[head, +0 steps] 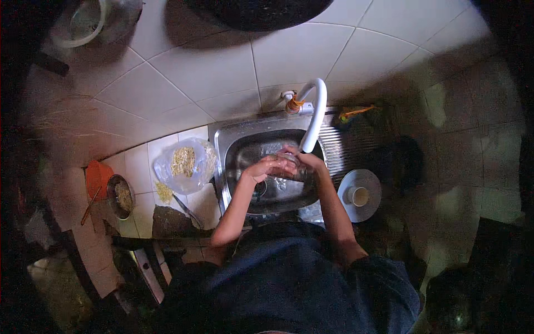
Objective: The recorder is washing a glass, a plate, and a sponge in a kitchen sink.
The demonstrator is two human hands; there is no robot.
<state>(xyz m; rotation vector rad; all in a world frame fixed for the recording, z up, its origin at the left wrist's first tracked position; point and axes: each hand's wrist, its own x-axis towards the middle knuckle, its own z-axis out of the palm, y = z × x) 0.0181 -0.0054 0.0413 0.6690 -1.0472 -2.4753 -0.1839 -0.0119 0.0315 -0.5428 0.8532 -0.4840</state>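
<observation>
Both of my hands are over the metal sink basin (246,196), close under the mouth of the white curved faucet (320,108). A clear, glass-like vessel (288,158) sits between them. My left hand (260,168) has its fingers around the near left side of the vessel. At the vessel's right side is my right hand (308,159), partly hidden by the faucet's end. Water looks to be splashing on the basin floor below. The vessel's exact kind is blurred.
Left of the sink, a plastic bag (164,169) holds pale sprout-like strands, with a knife (185,208) nearby. Farther left are a metal bowl (121,197) and an orange container (99,177). A white cup (359,196) stands on a plate (352,215) to the right.
</observation>
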